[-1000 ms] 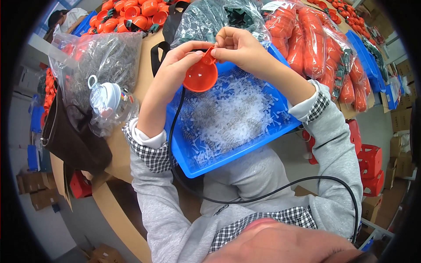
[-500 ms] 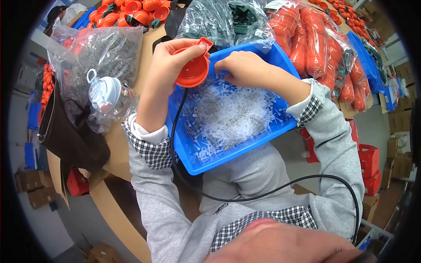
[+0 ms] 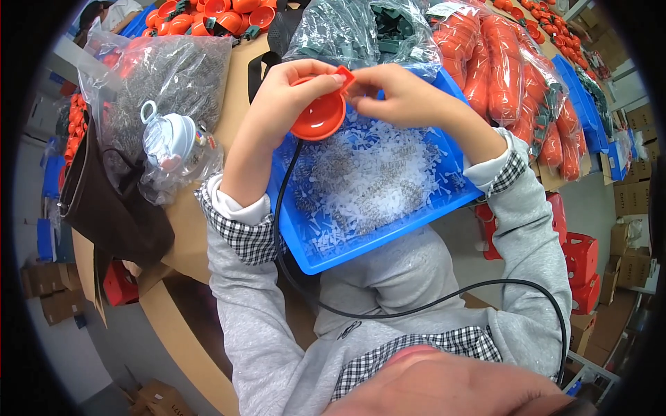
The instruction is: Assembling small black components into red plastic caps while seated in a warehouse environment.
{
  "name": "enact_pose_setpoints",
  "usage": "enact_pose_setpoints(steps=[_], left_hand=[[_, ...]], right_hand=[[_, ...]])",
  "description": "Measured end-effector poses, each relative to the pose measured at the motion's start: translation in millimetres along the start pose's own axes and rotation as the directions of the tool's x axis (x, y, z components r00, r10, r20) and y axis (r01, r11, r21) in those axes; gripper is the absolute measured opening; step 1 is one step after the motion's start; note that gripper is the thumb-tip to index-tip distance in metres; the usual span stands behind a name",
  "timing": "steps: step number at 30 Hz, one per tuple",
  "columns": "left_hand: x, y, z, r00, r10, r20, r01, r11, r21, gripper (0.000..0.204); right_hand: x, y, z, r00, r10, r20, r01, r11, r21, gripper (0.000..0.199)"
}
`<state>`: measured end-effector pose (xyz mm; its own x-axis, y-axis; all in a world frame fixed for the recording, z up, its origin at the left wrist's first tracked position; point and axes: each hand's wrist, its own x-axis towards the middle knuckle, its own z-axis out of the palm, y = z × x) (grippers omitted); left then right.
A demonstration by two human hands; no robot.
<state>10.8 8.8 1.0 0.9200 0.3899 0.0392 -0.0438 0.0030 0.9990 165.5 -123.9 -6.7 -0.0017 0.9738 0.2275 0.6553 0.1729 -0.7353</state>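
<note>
My left hand (image 3: 291,93) is closed around a small round orange-red plastic cup (image 3: 320,116), its thumb on the squarish tab at the rim. The cup's hollow faces up towards me, above the far left corner of a blue tray (image 3: 326,263). Against that tab, the fingers of my right hand (image 3: 395,93) are pinched together. Whatever lies between those fingertips is too small and hidden to make out. Below both hands the tray holds many small white plastic pins (image 3: 374,187) and thin metal springs (image 3: 402,179).
A clear bag of springs (image 3: 166,83), a pale lidded bottle (image 3: 168,142) and a dark brown bag (image 3: 114,208) lie left. Bagged dark green parts (image 3: 333,38) and bagged orange cups (image 3: 503,69) stand beyond the tray. A black cable (image 3: 430,303) crosses my lap.
My right hand has risen from over the tray's contents to the cup's tab. My left hand has shifted slightly right with the cup.
</note>
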Motion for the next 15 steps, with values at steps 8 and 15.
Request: enact_pose_setpoints(steps=[8,15], left_hand=[[-2,-1,1,0.993,0.001,0.117,-0.016,0.992,0.128,0.027],[-5,-6,11,0.978,0.106,0.177,-0.128,0.985,0.114,0.035]], right_hand=[[4,-6,-14,0.993,0.101,-0.053,-0.077,0.935,0.346,0.021],[4,-10,-15,0.998,0.017,-0.060,0.008,0.920,0.392,0.023]])
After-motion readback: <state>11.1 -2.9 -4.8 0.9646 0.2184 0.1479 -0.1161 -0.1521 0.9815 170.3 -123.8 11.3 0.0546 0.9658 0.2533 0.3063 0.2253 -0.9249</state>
